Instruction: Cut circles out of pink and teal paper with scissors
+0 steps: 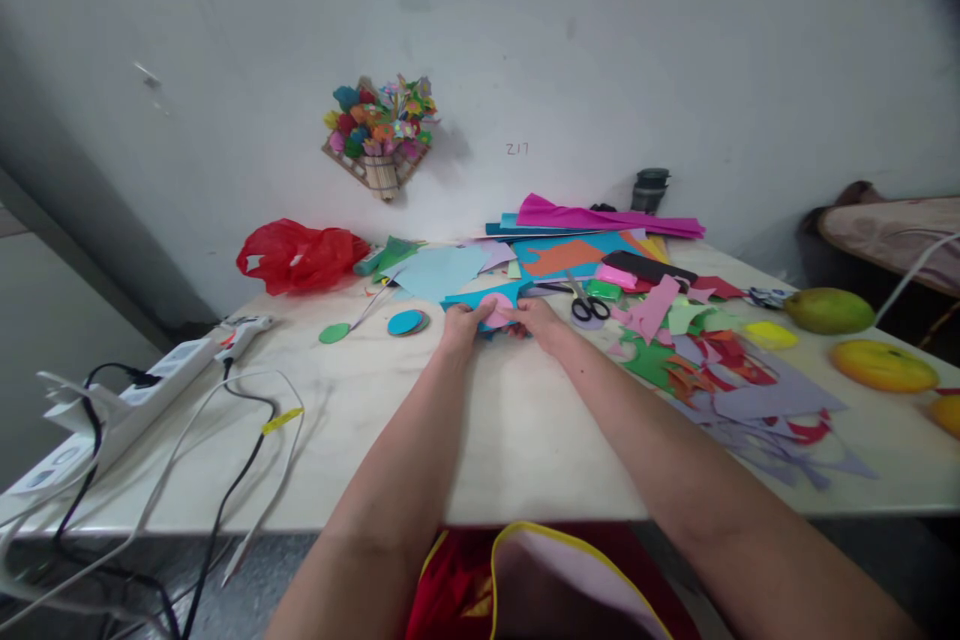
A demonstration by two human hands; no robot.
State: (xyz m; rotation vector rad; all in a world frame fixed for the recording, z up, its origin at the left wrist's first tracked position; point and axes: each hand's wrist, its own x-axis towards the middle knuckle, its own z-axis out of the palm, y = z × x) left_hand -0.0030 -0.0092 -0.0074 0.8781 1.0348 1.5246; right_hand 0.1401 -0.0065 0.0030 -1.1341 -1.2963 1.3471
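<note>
Power strip: the white power strip (142, 410) lies far left of the grips on the pale counter (540, 450), with plugs in it.
Yellow tag: this small tag (283, 421) is on a black cord, left of the grips and closer to the person.
Red bag: a crumpled red plastic bag (300, 255) sits left of the grips and farther back.
Green circle: a green paper circle (334, 333) lies flat, left of the grips.
Flowers: a bunch of bright craft flowers (381, 125) hangs on the wall, behind and left of the grips.
Blue circle: a blue paper circle (406, 322) lies near the left grip, on its left side.
Left grip: the left grip (460, 325) pinches the blue paper (471, 297), and its thumb is on the pink circle.
Pink circle: the pink paper circle (496, 312) is on the blue paper, between the two grips.
Right grip: the right grip (541, 320) pinches the other side, its thumb by the pink circle's right edge.
Scissors: black-handled scissors (590, 308) lie just right of the right grip.
Paper scraps: a messy pile of paper scraps (742, 390) lies farther right of the grips.
Mangoes: a green mango (829, 310) and a yellow mango (885, 365) rest far right of the grips.
</note>
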